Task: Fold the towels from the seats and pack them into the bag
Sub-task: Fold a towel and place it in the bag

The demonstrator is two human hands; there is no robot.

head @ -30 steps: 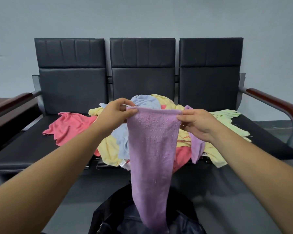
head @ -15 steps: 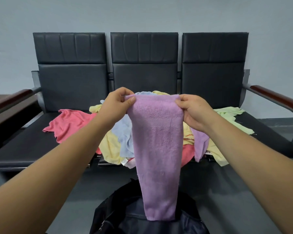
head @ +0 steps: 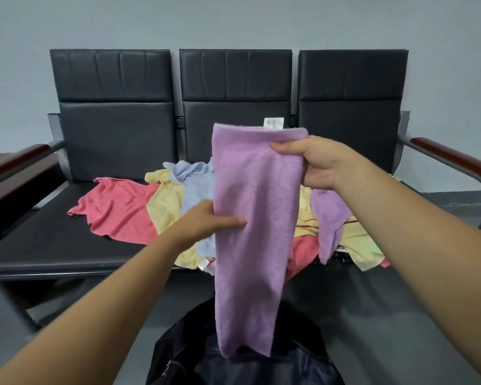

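A purple towel (head: 253,218) hangs lengthwise, folded into a long strip, with a white label at its top edge. My right hand (head: 314,162) grips the strip's top right corner. Halfway down its left edge, my left hand (head: 206,220) holds the strip, thumb lying across the front and fingers behind. The strip's lower end hangs over an open black bag (head: 242,359) on the floor. Behind lies a heap of towels on the seats: pink (head: 117,209), yellow (head: 164,201), light blue (head: 192,184) and another purple one (head: 331,218).
A row of three black seats (head: 39,245) with wooden armrests (head: 456,159) stands against a grey wall. The towel heap covers the middle seat. Grey floor lies around the bag. A dark wooden surface (head: 0,168) sits at the far left.
My left hand let go of the towel's top left corner and dropped to its left edge halfway down. My right hand lifted the top edge higher, and the label now shows.
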